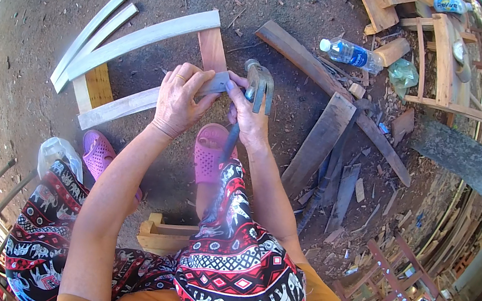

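A small frame of pale wooden slats with cross-pieces lies before me, its long upper slat (pixel 145 43) running across the ground. My left hand (pixel 180 101) is closed around the lower slat (pixel 126 107), near its right end. In my right hand (pixel 251 126) is a claw hammer (pixel 259 88), head up, its dark handle slanting down toward my knee. The thumb and fingers of that hand also touch the slat's end; whether they pinch a nail there is too small to tell. A reddish cross-piece (pixel 212 50) joins the upper slat above my hands.
Two loose pale slats (pixel 93 35) lie at left. Dark boards (pixel 320 140) and a long plank (pixel 304 60) lie at right, near a plastic bottle (pixel 352 54) and a green bag (pixel 402 75). Wooden frames (pixel 444 62) stand far right. A low wooden stool (pixel 163 235) is below me.
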Motion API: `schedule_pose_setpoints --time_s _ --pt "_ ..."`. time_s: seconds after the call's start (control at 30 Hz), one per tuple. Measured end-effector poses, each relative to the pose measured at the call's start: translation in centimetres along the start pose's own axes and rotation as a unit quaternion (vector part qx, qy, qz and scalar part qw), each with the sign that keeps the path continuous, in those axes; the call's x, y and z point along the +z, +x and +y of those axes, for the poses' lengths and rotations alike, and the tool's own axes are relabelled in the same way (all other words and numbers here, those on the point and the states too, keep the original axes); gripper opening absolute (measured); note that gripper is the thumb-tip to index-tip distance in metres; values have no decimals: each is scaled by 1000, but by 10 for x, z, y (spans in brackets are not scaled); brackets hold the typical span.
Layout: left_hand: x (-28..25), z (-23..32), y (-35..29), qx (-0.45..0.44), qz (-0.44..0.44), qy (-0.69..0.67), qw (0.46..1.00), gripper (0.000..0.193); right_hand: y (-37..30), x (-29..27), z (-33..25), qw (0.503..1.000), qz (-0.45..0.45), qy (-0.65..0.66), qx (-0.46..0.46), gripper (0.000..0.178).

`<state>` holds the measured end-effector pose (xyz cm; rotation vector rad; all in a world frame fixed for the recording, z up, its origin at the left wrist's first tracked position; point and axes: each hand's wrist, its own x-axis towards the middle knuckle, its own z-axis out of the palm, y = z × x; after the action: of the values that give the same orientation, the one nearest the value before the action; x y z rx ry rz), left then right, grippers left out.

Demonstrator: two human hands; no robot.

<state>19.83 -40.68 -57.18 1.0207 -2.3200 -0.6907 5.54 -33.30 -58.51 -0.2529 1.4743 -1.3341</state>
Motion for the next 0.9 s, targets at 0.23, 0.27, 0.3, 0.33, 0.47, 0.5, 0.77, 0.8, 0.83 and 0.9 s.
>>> schedule_pose_setpoints --time_s 0.23,0.27,0.3,0.33,0.47,0.5,0.77,0.8,0.83,0.9 --pt "3 -1 -4 -9 2 -6 1000 42 -17 -28 -7 986 3 -155 -54 31" --pt "2 -2 -3 -9 6 -5 1000 42 -22 -32 -11 969 22 -221 -112 34" --pt "1 -3 -5 -6 8 6 1000 43 -33 -30 -27 970 -7 -240 -44 40" --pt "0 -3 -4 -1 11 14 1000 43 -43 -29 -37 969 -10 -242 -45 40" --pt "1 -2 -4 -5 11 21 1000 43 -63 -25 -58 961 -91 -250 -75 42" --pt "2 -3 -4 -4 8 19 1000 42 -61 -23 -59 952 -96 -281 -69 40" --pt "-1 -5 -7 -16 -3 24 1000 39 -71 1 -71 921 -97 -292 -237 34" --pt "1 -5 -5 -12 -2 23 1000 40 -64 -2 -66 920 -97 -294 -239 34" --pt "2 -5 -4 -12 0 24 1000 40 -55 -6 -57 913 -97 -332 -215 33" --pt "6 -5 -4 2 6 11 1000 39 -49 -9 -51 920 -81 -336 -182 30"
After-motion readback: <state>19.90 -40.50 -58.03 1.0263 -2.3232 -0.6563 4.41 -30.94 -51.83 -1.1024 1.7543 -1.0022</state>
